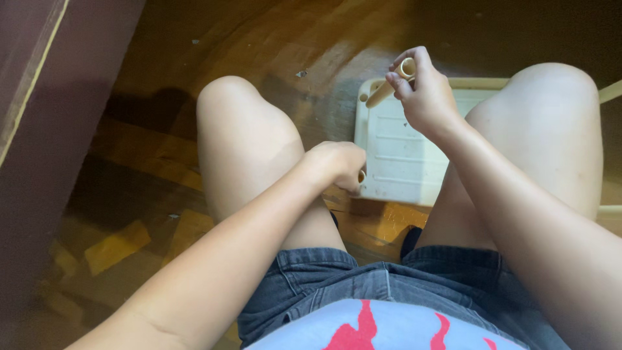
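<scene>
Above the white tray | right hand raised, fingers pinching tan tube; left hand fisted on another tube end

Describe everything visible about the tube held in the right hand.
The tube is a slim, pale tan cylinder, hollow, with its open round end showing at the top; the material could be plastic or paper. It slants down to the left over the white tray. The right hand pinches its upper end between fingers and thumb. Nothing else touches it.
</scene>
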